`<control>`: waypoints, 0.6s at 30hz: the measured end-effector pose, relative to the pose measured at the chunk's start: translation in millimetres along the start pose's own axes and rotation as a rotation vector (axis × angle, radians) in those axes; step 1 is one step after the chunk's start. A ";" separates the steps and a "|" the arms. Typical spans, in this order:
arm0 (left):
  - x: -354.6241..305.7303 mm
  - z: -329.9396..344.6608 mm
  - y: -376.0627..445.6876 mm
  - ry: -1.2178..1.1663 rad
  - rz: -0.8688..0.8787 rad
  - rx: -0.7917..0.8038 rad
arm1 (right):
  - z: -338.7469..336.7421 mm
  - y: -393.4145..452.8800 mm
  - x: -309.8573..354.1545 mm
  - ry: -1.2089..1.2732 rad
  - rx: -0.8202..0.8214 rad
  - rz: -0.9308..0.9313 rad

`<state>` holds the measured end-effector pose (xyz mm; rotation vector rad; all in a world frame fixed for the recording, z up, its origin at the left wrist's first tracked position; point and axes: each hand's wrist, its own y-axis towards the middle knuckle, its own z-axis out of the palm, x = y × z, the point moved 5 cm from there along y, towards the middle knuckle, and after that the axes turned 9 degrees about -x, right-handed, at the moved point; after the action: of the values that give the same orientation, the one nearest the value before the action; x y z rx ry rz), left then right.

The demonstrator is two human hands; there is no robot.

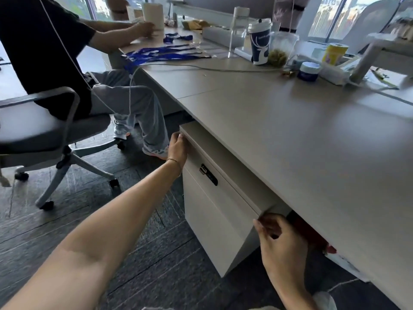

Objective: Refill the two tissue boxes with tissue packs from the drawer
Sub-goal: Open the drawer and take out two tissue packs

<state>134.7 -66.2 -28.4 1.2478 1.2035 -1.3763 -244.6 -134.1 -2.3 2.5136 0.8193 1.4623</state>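
- We grip the top drawer point(223, 173) of a pale cabinet point(210, 222) tucked under the table point(290, 135); it sits barely open, its contents hidden, so no tissue packs or tissue boxes show.
- Our left hand point(177, 147) curls its grip over the drawer's far upper corner; our right hand point(278, 236) pinches the near corner, fingers hooked under the edge.
- A black lock plate point(209, 174) marks the drawer front; if it is engaged, we judge the pull will stall or drag the whole cabinet out.
- An uneven tug from the two corners could skew the drawer in its runners.
- A seated person's feet point(154, 151) and chair point(55, 139) lie just beyond the left hand, near enough to bump.
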 end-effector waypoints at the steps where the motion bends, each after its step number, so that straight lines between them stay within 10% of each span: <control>1: -0.6 0.5 -0.8 -0.003 0.005 0.014 | -1.0 0.7 1.0 -0.018 0.004 -0.009; 18: -15.2 -103.4 -35.8 0.126 0.004 -0.083 | 14.0 -70.7 52.8 0.092 0.253 -0.166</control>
<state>113.7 41.0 -12.0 1.2934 1.3302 -1.2469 -240.2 -45.2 5.4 2.4886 1.2689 1.5129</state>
